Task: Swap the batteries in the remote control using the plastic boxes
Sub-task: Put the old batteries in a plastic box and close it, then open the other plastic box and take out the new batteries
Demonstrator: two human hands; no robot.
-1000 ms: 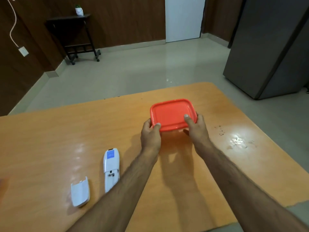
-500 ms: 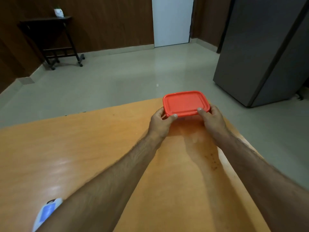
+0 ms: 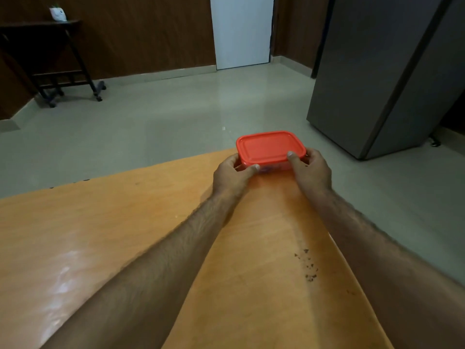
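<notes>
I see the plastic box [image 3: 270, 153], clear-walled under a red lid [image 3: 269, 146], at the far right corner of the table [image 3: 100, 235]. I cannot tell whether its base rests on the table or hangs just above the far edge; the hands cover the lower wall.

Hand state:
- The left hand [image 3: 230, 176] grasps the left end of the box, thumb along the near wall just below the lid rim.
- The right hand [image 3: 310, 170] grasps the right end, thumb tip pressed onto the near right corner of the lid.
- Both hands are closed on the box; neither is free.

Governing relation: the long axis of the box runs left to right, roughly along the far edge of the table, and the two hands bracket it at its short ends. The box lies straight ahead of both hands, at nearly full arm reach. Neither hand is clearly nearer; the right thumb alone sits on top of the lid.

Judgement: if the next move is to open the box, I expect the lid to peel upward from the near right corner, with the left hand holding the base down. If the box is instead being set down, it sits very close to the far edge and could tip off.

The remote control is not in view.
</notes>
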